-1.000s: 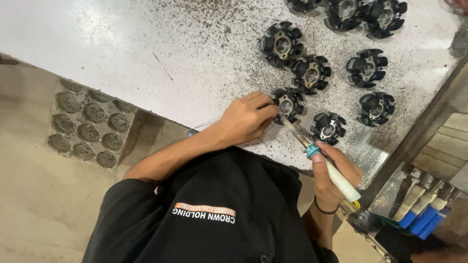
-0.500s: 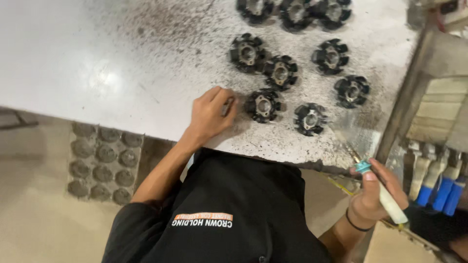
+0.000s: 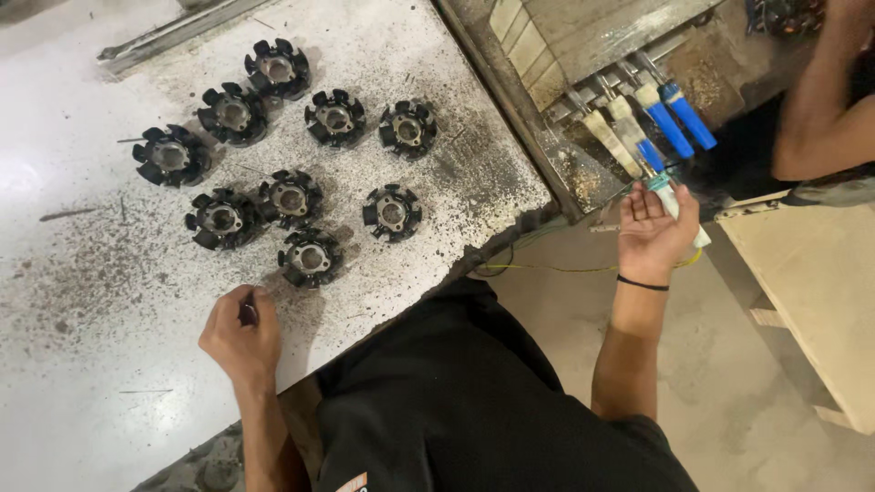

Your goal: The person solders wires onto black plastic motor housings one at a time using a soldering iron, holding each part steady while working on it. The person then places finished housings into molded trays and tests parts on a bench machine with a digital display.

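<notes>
The long white tool with a teal collar (image 3: 676, 208) lies across the right hand (image 3: 654, 230), off the edge of the bench. Its long side runs from the thumb side up toward the fingertips, with the metal tip pointing up and away from the person. The right hand is palm up, fingers loosely curled, thumb pressing the tool. The right arm reaches out to the side over the floor, and a thin black band (image 3: 643, 283) sits on the wrist.

The left hand (image 3: 239, 335) rests on the grey speckled bench (image 3: 100, 264). It is closed in a fist around a small dark thing (image 3: 248, 312); what that is cannot be told.

Just beyond the left hand sits the nearest black round metal part with teeth around it (image 3: 310, 258). Eight more like it lie further up the bench. Blue and cream tool handles (image 3: 670, 123) stick out of a rack beyond the right hand.
</notes>
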